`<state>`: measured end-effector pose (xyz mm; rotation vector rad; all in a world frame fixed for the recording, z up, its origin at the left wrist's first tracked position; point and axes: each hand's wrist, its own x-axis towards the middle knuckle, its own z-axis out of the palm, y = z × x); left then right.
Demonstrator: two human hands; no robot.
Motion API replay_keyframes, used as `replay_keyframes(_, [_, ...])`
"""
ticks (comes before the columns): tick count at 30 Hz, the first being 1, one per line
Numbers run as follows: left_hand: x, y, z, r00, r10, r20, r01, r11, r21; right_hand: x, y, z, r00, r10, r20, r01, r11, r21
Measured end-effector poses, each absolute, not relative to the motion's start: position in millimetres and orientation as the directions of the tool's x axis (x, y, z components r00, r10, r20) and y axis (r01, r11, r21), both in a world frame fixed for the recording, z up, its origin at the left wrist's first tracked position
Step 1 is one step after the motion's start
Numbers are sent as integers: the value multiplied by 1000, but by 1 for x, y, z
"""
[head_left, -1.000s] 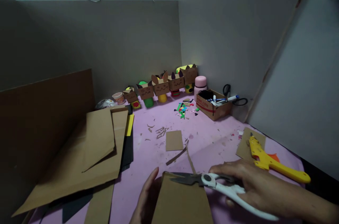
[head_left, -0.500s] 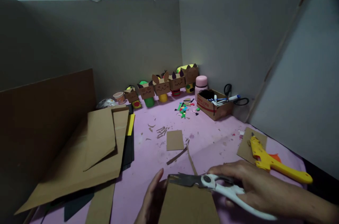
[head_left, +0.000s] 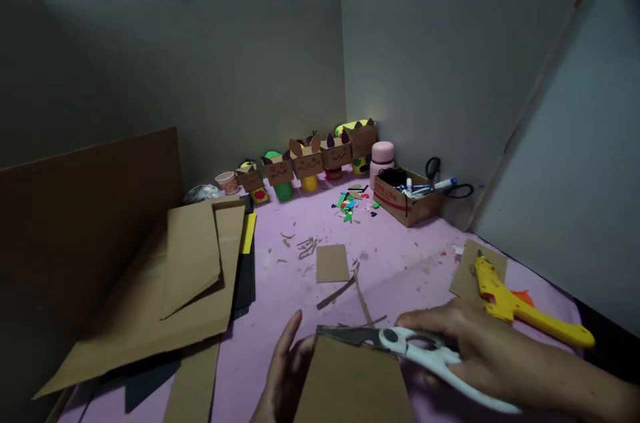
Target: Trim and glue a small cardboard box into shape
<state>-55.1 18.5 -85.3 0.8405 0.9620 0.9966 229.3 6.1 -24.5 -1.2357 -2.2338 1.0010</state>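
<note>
My right hand (head_left: 457, 343) is wrapped around the white handles of a pair of scissors (head_left: 400, 343). Their dark blades lie closed along the far edge of a brown cardboard piece (head_left: 356, 383). My left hand (head_left: 285, 369) holds this piece at its left side, one finger raised and the others partly hidden behind the cardboard. Just past the blades, a thin cardboard strip (head_left: 376, 321) shows. Farther off on the pink tablecloth lie a small cardboard square (head_left: 333, 263) and a dark strip (head_left: 336, 293).
Cardboard sheets (head_left: 135, 289) are stacked on the left. A yellow glue gun (head_left: 520, 309) rests at the right, partly on cardboard. Behind stand several cardboard-faced figures (head_left: 306, 163), a pink flask (head_left: 383, 159) and a box (head_left: 407, 203) of pens and scissors. Coloured scraps (head_left: 346, 203) lie nearby.
The scissor blades have closed at the cardboard's far edge, and a thin strip now shows beyond them. My left hand's raised finger has shifted slightly up and left.
</note>
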Motion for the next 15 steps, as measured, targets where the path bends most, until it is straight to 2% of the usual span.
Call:
replay_keyframes(4, [-49,15,-89,221,920,-324,-286,379,880,226,8,-17,-548,836,-37,597,359,-717])
replay_keyframes(7, [-47,14,-90,247,922,-298,-294,365,883,223,9,-15,-529,845,-76,619,324,-715])
replay_keyframes(15, [-45,9,-82,229,939,-256,-290,317,903,219,10,-20,-534,841,-88,530,252,-809])
